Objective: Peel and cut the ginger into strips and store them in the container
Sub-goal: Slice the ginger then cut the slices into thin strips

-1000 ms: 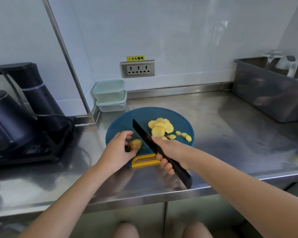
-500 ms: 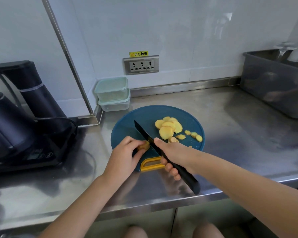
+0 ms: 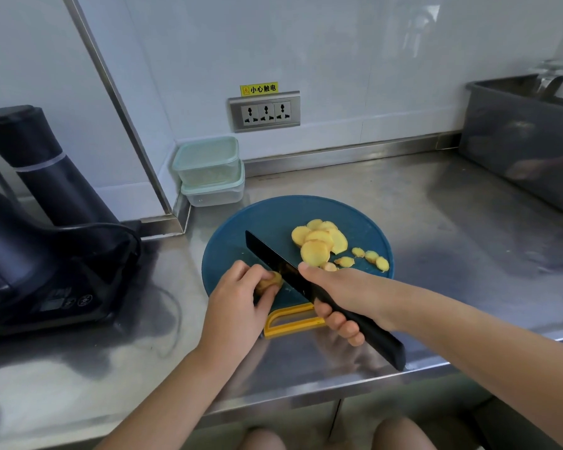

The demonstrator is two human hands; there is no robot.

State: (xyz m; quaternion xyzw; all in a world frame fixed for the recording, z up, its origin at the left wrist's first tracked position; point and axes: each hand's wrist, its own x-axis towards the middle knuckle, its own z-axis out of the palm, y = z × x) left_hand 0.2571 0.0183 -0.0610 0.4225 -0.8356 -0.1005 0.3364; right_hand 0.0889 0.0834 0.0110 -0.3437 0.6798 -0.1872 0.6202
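Your left hand [image 3: 238, 297] pinches the ginger stub [image 3: 268, 282], probably firm but slippery; hold the end farthest from your right hand [image 3: 342, 293], which grips the knife [image 3: 264, 251].

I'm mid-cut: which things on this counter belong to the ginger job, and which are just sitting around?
Job:
ginger piece in left hand
knife in right hand
ginger slices
blue cutting board
stacked containers

Lying about:
black appliance
wall socket
grey tub

The left grip [image 3: 238, 303] and right grip [image 3: 345, 289] are bare. Both forearms [image 3: 163, 394] are bare as far as they show. Two bare knees [image 3: 262, 438] show at the bottom edge.
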